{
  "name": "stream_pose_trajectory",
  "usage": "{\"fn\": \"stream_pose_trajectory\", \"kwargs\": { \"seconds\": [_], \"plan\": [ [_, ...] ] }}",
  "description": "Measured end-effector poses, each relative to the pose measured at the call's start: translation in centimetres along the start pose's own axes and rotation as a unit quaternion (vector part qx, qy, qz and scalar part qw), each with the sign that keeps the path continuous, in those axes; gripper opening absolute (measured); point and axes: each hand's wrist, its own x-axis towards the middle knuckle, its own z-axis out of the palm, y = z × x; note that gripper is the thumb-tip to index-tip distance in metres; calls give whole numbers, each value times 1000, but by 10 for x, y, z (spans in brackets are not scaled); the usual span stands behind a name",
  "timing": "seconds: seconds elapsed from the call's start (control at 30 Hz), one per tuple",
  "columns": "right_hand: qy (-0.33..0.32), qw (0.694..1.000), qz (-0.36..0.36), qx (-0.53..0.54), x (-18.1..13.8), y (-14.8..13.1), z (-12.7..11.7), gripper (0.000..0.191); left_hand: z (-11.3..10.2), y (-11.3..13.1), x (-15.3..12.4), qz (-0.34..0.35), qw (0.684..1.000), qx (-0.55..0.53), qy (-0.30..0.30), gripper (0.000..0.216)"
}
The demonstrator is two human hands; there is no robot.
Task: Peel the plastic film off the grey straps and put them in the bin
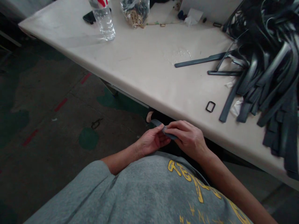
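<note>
Close to my body, just off the table's front edge, both hands grip one dark grey strap (157,123). My left hand (153,140) pinches it between thumb and curled fingers, with the strap's free part sticking out beyond the thumb. My right hand (190,137) presses its fingers on the same strap, right beside the left fingertips. Part of the strap is covered by the fingers. On the table ahead of my right hand lies a black rectangular ring (210,106), apart from both hands.
The white table (140,68) carries a big heap of dark straps (268,77) at right. A water bottle (104,23), a dark phone-like object (89,17) and a clear bag of gold-coloured metal pieces (135,14) stand toward the back. Floor shows at left.
</note>
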Motion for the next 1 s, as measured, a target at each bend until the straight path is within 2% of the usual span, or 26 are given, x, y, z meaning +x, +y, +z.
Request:
{"fn": "stream_pose_trajectory", "kwargs": {
  "seconds": [0.13,0.2,0.27,0.3,0.37,0.47,0.53,0.63,0.73,0.83,0.93,1.0],
  "plan": [
    [33,998,-20,48,7,6,15,23,2,-2,-7,18,997,-28,-73,27],
    [37,995,-23,84,8,5,12,23,0,1,-7,0,994,-46,-100,35],
    [38,990,-3,133,6,0,1,18,-6,9,1,6,994,-72,-87,44],
    [35,986,10,162,4,-3,-7,16,-12,15,7,27,994,-91,-58,47],
    [20,975,30,217,-3,-8,-25,15,-30,32,23,94,985,-136,56,44],
    [-3,968,45,248,-18,-12,-47,18,-67,66,40,179,943,-173,222,35],
    [-8,970,48,238,-28,-11,-54,17,-91,90,40,231,918,-178,267,33],
    [-9,971,56,234,-36,-9,-52,15,-112,119,24,328,882,-174,290,32],
    [14,963,76,260,-34,-9,-43,20,-111,137,-1,436,838,-149,291,28],
    [16,949,80,305,-24,-10,-34,18,-96,138,-27,514,813,-91,257,24],
    [-24,935,94,340,-11,-10,-31,12,-78,123,-46,568,802,58,172,25],
    [-32,925,118,360,-3,-9,-32,14,-66,108,-52,564,801,173,102,34]
  ]
}}
